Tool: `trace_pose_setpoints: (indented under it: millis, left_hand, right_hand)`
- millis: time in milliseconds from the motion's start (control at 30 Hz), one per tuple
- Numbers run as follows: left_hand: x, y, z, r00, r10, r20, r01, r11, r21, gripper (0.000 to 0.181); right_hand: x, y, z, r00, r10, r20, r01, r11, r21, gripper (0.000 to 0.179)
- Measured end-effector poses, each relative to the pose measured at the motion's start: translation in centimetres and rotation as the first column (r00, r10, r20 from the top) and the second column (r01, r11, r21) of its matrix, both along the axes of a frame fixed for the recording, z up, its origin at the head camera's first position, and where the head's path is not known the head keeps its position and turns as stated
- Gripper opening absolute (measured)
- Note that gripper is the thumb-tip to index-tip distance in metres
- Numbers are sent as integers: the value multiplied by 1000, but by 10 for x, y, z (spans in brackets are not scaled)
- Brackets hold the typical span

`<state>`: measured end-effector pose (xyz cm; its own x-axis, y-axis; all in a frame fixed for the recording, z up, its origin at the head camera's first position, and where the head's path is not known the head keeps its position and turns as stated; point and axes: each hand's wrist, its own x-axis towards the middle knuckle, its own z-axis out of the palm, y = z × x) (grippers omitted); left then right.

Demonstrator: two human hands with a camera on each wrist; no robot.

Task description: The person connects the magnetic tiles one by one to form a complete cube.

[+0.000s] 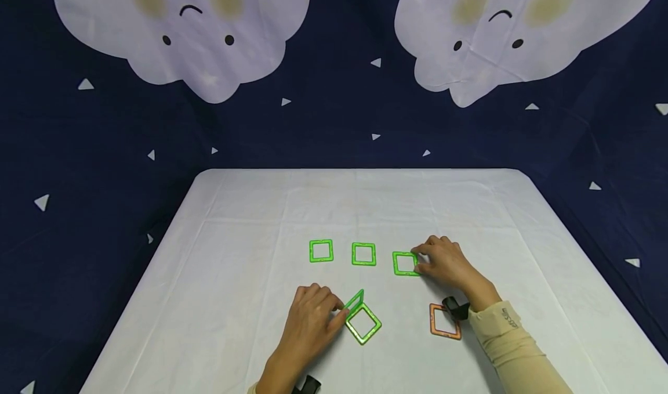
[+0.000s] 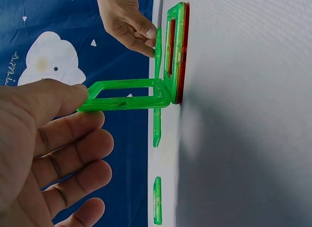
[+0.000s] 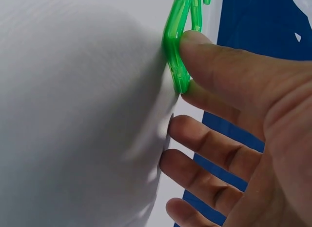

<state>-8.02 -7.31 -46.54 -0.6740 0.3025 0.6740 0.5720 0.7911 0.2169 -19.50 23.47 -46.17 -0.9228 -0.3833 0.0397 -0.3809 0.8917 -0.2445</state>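
Observation:
My left hand [image 1: 311,324] pinches a green square frame tile [image 2: 122,104] between thumb and index finger. This tile stands upright with one edge against a flat green frame tile [image 1: 371,335]. Under that flat tile, a red layer [image 2: 185,51] shows in the left wrist view. My right hand [image 1: 449,263] grips the right side of another green frame tile [image 1: 405,273] with thumb and index finger; its remaining fingers are spread loosely near the table surface. That tile is at the right end of a row with two more green frame tiles, one in the middle [image 1: 363,263] and one at the left [image 1: 321,260].
An orange frame tile [image 1: 445,335] lies near my right wrist, partly covered by the black wrist camera [image 1: 456,308]. A white cloth covers the table [image 1: 219,301]. Behind it hangs a dark blue curtain [image 1: 334,133] with clouds and small triangles.

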Motion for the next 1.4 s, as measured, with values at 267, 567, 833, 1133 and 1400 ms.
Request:
trace_pose_setpoints:
  millis: [267, 567, 833, 1133, 1400]
  left_hand:
    - [1, 0, 0, 1000, -3, -12, 3, 1000, 4, 16]
    - [1, 0, -1, 1000, 3, 5, -3, 1000, 7, 15]
    - [1, 0, -1, 1000, 5, 7, -5, 1000, 7, 16]
    - [0, 0, -1, 1000, 5, 11, -5, 1000, 7, 16]
    - [1, 1, -1, 1000, 6, 22, -7, 1000, 6, 16]
  right_hand:
    - [-2, 0, 0, 999, -39, 18, 40, 999, -25, 32]
    - [-1, 1, 5, 995, -62, 83, 75, 984, -159, 27]
    - [1, 2, 5, 995, -56, 83, 74, 970, -231, 24]
    - [4, 1, 7, 991, -58, 120, 92, 948, -306, 18]
    - [5, 2, 11, 995, -38, 93, 66, 947, -316, 17]
